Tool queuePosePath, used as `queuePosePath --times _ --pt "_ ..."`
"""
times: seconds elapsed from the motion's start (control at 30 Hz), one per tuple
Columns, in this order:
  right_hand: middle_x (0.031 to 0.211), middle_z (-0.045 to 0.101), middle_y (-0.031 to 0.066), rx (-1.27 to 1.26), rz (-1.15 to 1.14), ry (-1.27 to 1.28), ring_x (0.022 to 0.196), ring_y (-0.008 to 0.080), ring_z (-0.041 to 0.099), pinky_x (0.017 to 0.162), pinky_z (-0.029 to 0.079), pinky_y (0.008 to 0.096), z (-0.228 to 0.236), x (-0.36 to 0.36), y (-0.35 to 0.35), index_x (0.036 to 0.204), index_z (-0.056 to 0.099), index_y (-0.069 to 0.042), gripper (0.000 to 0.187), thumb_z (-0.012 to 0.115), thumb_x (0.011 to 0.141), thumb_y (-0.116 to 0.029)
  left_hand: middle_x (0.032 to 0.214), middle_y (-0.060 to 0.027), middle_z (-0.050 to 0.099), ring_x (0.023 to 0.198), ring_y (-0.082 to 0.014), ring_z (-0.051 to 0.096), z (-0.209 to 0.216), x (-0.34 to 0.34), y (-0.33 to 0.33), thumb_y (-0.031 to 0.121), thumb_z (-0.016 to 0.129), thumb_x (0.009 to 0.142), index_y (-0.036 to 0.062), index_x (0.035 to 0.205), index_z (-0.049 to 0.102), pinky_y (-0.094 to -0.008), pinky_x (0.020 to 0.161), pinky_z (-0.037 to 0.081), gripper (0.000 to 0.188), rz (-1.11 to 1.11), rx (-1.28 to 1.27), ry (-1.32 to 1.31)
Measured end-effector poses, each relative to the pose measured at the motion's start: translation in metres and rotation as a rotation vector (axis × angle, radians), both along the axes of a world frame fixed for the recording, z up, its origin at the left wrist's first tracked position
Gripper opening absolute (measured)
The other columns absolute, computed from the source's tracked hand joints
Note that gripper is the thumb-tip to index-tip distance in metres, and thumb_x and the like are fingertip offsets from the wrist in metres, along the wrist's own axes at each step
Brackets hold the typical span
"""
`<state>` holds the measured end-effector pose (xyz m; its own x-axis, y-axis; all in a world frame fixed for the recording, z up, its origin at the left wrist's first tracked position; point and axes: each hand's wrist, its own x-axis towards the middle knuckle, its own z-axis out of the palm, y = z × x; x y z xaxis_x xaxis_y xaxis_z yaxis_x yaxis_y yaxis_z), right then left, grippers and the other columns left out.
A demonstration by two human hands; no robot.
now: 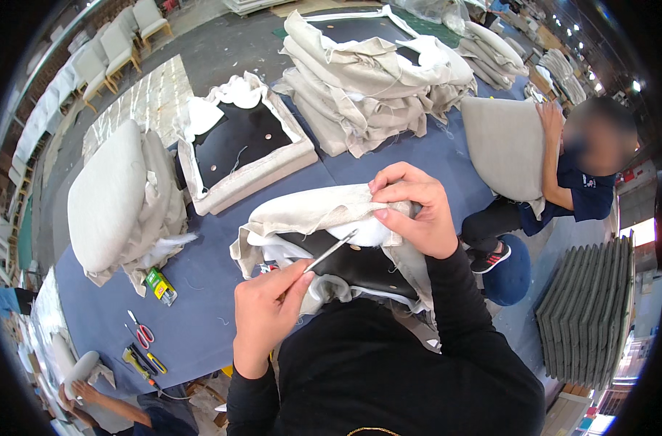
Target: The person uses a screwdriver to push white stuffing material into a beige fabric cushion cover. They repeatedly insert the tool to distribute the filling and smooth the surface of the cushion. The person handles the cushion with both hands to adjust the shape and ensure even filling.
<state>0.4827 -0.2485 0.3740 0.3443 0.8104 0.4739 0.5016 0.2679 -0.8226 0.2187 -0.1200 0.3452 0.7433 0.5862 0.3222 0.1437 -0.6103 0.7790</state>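
Note:
In front of me a chair seat cushion lies underside up, its black base board bare in the middle. Loose beige fabric wraps its rim, with white padding showing at the far edge. My right hand is closed on a fold of the fabric at the far right, thumb and fingers pinching it. Between the thumb and fingers of my left hand is a thin pointed metal tool, slanted up and right over the board. Its tip is close to the padding; whether it touches cannot be told.
Around the blue table stand a fabric-covered seat frame, a cushion stack and upright cushions. Red-handled scissors, a yellow cutter and a green package lie left. A co-worker holds a cushion at right.

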Motion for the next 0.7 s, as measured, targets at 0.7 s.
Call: queuePosePath --times 0.7 --pt "0.135 0.071 0.0211 0.141 0.430 0.228 0.139 0.0470 0.060 0.115 0.048 0.0571 -0.034 -0.002 -0.034 0.121 0.074 -0.003 0.062 0.102 0.069 -0.020 0.060 -0.0063 0.057 0.051 -0.0216 0.055 0.024 -0.004 -0.016 0.011 0.083 0.089 0.0063 0.101 0.082 -0.0342 0.052 0.042 0.013 -0.071 0.063 0.106"
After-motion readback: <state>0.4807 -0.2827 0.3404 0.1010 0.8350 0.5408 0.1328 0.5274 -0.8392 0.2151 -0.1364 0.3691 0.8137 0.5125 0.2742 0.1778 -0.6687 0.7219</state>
